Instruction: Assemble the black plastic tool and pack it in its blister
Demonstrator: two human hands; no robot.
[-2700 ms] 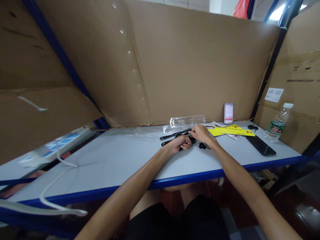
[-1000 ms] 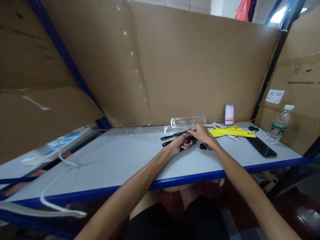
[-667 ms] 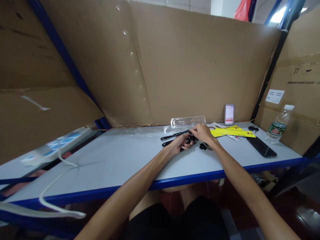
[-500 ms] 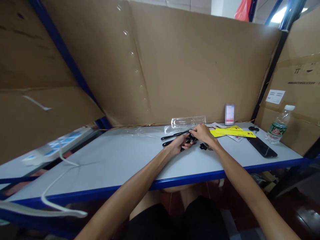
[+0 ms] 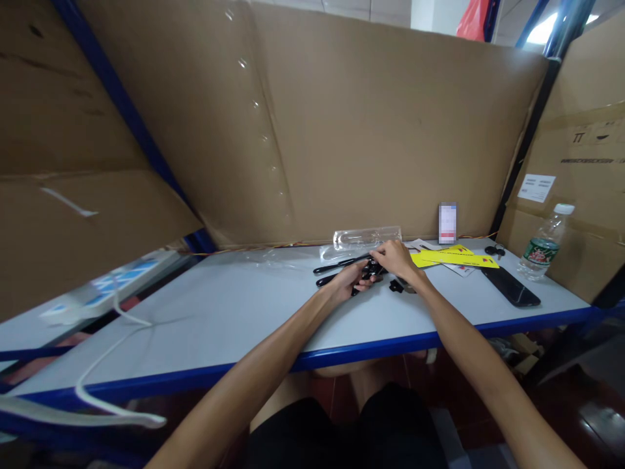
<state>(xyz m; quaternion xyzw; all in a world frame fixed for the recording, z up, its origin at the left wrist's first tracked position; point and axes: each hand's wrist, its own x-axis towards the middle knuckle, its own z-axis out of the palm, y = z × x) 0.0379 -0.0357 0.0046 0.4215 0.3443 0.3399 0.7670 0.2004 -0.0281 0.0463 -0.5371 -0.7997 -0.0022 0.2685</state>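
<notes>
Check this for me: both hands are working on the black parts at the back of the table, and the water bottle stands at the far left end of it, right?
Not quite. In the head view the water bottle stands at the far right end of the table, beyond the phone. The rest holds: the left hand and right hand are both on the black parts near the back.

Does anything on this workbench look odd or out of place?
Mostly it is tidy. The big cardboard sheet behind the table leans askew, and a white cord trails off the table's front edge. Both hands, left hand and right hand, grip a small black part.
</notes>
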